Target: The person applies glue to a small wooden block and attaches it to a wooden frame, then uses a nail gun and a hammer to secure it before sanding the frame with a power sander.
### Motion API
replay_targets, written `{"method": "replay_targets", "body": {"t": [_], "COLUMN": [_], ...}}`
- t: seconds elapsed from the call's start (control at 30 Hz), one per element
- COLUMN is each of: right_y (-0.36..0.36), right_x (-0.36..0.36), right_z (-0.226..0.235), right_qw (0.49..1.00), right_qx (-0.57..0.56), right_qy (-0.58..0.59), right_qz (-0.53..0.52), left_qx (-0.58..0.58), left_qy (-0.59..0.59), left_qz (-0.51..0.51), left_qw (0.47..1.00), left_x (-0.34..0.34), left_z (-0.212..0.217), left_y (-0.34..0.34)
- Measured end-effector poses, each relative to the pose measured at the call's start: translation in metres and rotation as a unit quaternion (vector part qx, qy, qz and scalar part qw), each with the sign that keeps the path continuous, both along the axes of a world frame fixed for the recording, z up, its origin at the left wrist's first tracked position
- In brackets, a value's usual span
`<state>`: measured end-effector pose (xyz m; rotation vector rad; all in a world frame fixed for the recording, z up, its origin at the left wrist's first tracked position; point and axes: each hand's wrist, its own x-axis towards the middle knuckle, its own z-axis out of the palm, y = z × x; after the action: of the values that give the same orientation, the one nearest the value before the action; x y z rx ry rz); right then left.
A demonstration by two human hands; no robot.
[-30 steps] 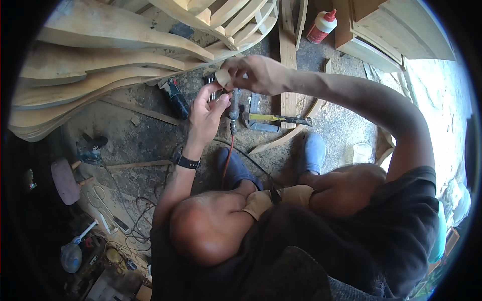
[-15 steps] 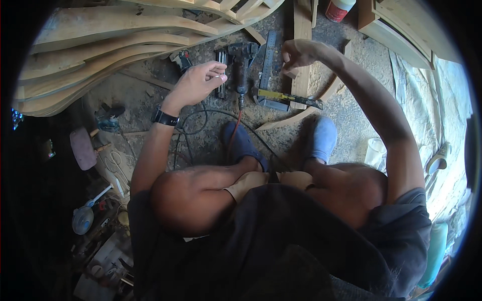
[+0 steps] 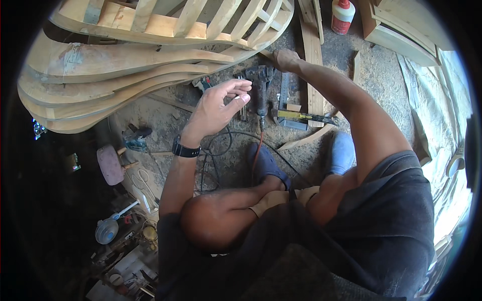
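My left hand (image 3: 217, 108), a dark watch on its wrist, hovers above the floor with loosely bent fingers and thumb apart; nothing shows in it. Beneath and beside it lie shiny metal rods or tubes (image 3: 243, 111) and a dark power tool (image 3: 261, 93) joined to a red hose. Farther out, my right hand (image 3: 287, 61) is closed over the near end of a short wooden strip (image 3: 267, 53), its fingertips hidden. Nearer me are a metal square (image 3: 284, 93), a small wood block (image 3: 293, 107) and a long yellow-and-black tool (image 3: 297, 115).
A large curved wooden frame (image 3: 145, 55) spans the far left. A long plank (image 3: 314, 75) and a red-and-white bottle (image 3: 342, 17) are at the far side. A dark cable (image 3: 251, 134) loops near my feet. A teal power tool (image 3: 134, 140) and mallet (image 3: 110, 164) lie left.
My right hand has reached farther out and left, from beside the plank onto the wooden strip. The whole view has shifted, showing more of the frame. My left hand stays raised near the rods.
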<state>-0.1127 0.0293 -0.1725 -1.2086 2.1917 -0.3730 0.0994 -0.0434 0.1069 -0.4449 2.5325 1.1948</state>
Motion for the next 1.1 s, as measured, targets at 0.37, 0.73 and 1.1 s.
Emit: {"method": "replay_targets", "body": {"t": [0.37,0.73,1.1], "right_y": [0.131,0.099,0.041], "right_x": [-0.026,-0.026,-0.027], "right_z": [0.057,0.161,0.151], "right_qw": [0.919,0.916,0.851], "right_qx": [-0.162,-0.378,-0.501], "right_qy": [-0.36,-0.135,0.029], "right_qz": [-0.02,-0.011,-0.153], "left_qx": [-0.012,0.007,-0.214], "left_qy": [0.01,0.174,0.197], "left_qz": [0.027,0.171,0.148], "left_qw": [1.0,0.97,0.945], "left_x": [-0.038,-0.098,-0.111], "left_z": [-0.015,-0.036,0.031], "left_y": [-0.004,0.021,0.019]}}
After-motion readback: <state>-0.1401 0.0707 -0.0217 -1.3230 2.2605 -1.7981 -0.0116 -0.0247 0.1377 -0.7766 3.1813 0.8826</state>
